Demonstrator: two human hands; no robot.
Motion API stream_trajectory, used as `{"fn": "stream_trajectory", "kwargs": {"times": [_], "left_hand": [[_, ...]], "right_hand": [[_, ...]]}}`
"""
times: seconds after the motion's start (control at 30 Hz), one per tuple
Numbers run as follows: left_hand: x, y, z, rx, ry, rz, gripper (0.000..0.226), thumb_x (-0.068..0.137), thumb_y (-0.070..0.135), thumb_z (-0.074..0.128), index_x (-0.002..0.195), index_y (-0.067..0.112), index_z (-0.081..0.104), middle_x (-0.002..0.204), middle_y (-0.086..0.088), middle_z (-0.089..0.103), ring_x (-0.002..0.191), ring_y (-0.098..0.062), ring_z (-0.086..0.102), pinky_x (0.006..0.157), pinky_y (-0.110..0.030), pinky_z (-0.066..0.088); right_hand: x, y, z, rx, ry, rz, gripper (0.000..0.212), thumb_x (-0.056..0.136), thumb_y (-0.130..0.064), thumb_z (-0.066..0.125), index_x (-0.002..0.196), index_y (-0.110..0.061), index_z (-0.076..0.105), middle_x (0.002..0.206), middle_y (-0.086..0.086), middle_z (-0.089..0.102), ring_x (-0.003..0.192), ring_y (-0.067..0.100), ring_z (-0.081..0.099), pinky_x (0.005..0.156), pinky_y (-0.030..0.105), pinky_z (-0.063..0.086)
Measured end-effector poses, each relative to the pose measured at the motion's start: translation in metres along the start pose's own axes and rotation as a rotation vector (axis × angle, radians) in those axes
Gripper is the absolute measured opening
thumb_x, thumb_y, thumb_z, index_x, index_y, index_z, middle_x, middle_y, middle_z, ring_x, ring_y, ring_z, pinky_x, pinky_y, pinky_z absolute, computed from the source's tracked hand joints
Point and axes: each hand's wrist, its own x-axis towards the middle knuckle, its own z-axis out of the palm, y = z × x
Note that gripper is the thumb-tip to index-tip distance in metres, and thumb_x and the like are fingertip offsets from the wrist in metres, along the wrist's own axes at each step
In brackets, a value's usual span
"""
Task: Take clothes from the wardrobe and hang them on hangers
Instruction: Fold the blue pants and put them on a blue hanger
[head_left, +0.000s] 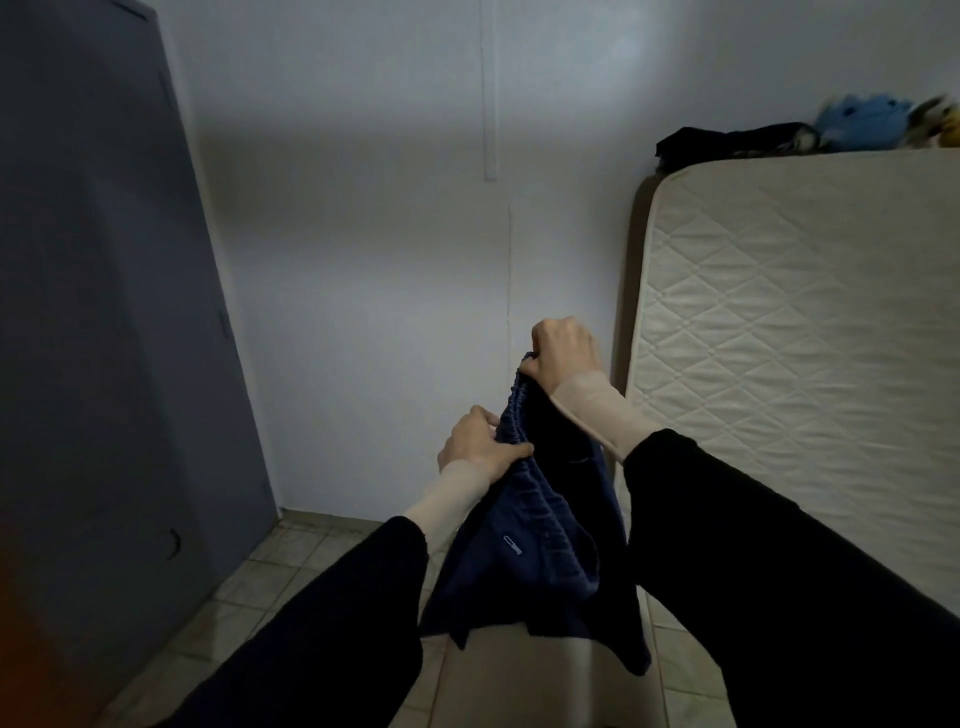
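Observation:
A pair of dark navy shorts (530, 551) with a gathered elastic waistband hangs in front of me above the floor. My left hand (480, 441) grips the waistband at its near end, thumb laid over the cloth. My right hand (563, 348) holds the waistband's far end higher up, fingers curled round it. The waistband runs stretched between both hands, and the legs of the shorts droop below. No hanger is in view.
A grey wardrobe (104, 312) stands shut at the left. A quilted cream mattress (789, 322) leans upright at the right, with dark clothing (727, 143) and a blue plush toy (862, 122) on its top edge. A white wall is ahead, beige floor tiles (291, 566) below.

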Motion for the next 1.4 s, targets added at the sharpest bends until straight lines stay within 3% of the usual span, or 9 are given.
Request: {"fn": "stream_trajectory", "kwargs": {"times": [0.17, 0.4, 0.63, 0.93, 1.0, 1.1, 1.23, 1.33, 1.4], "left_hand": [[-0.002, -0.005, 0.003, 0.091, 0.040, 0.044, 0.048, 0.072, 0.033, 0.069, 0.113, 0.019, 0.049, 0.110, 0.002, 0.060, 0.101, -0.021, 0.057, 0.079, -0.028, 0.042], [0.002, -0.034, -0.008, 0.223, -0.065, -0.035, 0.043, 0.071, 0.028, 0.071, 0.109, 0.023, 0.052, 0.104, 0.003, 0.062, 0.096, -0.020, 0.058, 0.073, -0.025, 0.039], [0.013, -0.085, -0.026, 0.400, -0.096, -0.083, 0.020, 0.078, 0.024, 0.065, 0.097, 0.027, 0.063, 0.109, -0.001, 0.063, 0.103, -0.023, 0.058, 0.086, -0.029, 0.042], [0.039, -0.111, -0.058, -0.146, 0.105, 0.020, 0.008, 0.078, 0.010, 0.071, 0.085, 0.007, 0.069, 0.083, -0.007, 0.062, 0.081, -0.017, 0.055, 0.071, -0.026, 0.041], [0.047, -0.105, -0.073, -0.170, 0.083, 0.093, 0.008, 0.077, 0.006, 0.072, 0.082, 0.009, 0.067, 0.079, -0.008, 0.061, 0.077, -0.017, 0.054, 0.070, -0.026, 0.044], [0.051, -0.097, -0.090, -0.229, -0.036, 0.253, 0.024, 0.080, -0.003, 0.065, 0.076, 0.016, 0.051, 0.063, -0.005, 0.047, 0.060, -0.011, 0.045, 0.054, -0.021, 0.037], [0.057, -0.087, -0.094, -0.165, -0.135, 0.381, 0.034, 0.084, -0.010, 0.055, 0.067, 0.019, 0.055, 0.065, 0.007, 0.055, 0.066, -0.001, 0.050, 0.070, -0.021, 0.038], [0.058, -0.082, -0.093, -0.179, -0.233, 0.332, 0.048, 0.086, -0.007, 0.055, 0.059, 0.031, 0.071, 0.067, 0.017, 0.068, 0.072, 0.004, 0.059, 0.076, -0.012, 0.047], [0.053, -0.079, -0.091, -0.201, -0.265, 0.291, 0.036, 0.085, 0.000, 0.060, 0.070, 0.029, 0.074, 0.077, 0.015, 0.070, 0.081, -0.001, 0.061, 0.079, -0.010, 0.047]], "right_hand": [[-0.002, 0.009, 0.002, 0.018, -0.001, 0.036, 0.019, 0.081, -0.012, 0.058, 0.093, 0.002, 0.063, 0.096, 0.023, 0.062, 0.091, 0.039, 0.060, 0.069, 0.036, 0.046], [-0.004, 0.027, 0.006, 0.045, -0.005, 0.141, 0.023, 0.082, -0.017, 0.061, 0.095, 0.002, 0.064, 0.097, 0.021, 0.062, 0.090, 0.036, 0.060, 0.065, 0.031, 0.039], [-0.003, 0.045, 0.005, 0.068, 0.008, 0.245, 0.024, 0.081, -0.017, 0.064, 0.094, 0.003, 0.067, 0.095, 0.024, 0.065, 0.089, 0.036, 0.062, 0.070, 0.034, 0.048], [-0.005, 0.066, 0.018, 0.079, -0.023, 0.289, 0.022, 0.081, -0.014, 0.062, 0.095, 0.002, 0.068, 0.097, 0.024, 0.064, 0.093, 0.037, 0.062, 0.073, 0.036, 0.050], [-0.006, 0.076, 0.024, 0.090, -0.042, 0.268, 0.019, 0.081, -0.009, 0.058, 0.097, -0.001, 0.067, 0.100, 0.024, 0.064, 0.094, 0.037, 0.061, 0.075, 0.036, 0.049], [-0.008, 0.092, 0.032, 0.135, -0.070, 0.170, 0.017, 0.080, 0.001, 0.051, 0.095, -0.005, 0.057, 0.092, 0.024, 0.063, 0.087, 0.038, 0.060, 0.069, 0.036, 0.044], [-0.007, 0.106, 0.031, 0.179, -0.170, 0.070, 0.029, 0.074, 0.013, 0.042, 0.067, -0.014, 0.051, 0.075, 0.018, 0.060, 0.076, 0.033, 0.058, 0.060, 0.026, 0.030], [-0.005, 0.119, 0.025, 0.208, -0.242, 0.073, 0.023, 0.079, 0.007, 0.052, 0.078, -0.006, 0.070, 0.086, 0.019, 0.069, 0.078, 0.028, 0.061, 0.053, 0.014, 0.035], [-0.007, 0.128, 0.023, 0.209, -0.286, 0.047, 0.019, 0.081, 0.003, 0.056, 0.085, -0.004, 0.073, 0.090, 0.016, 0.071, 0.079, 0.024, 0.061, 0.055, 0.008, 0.037]]}}
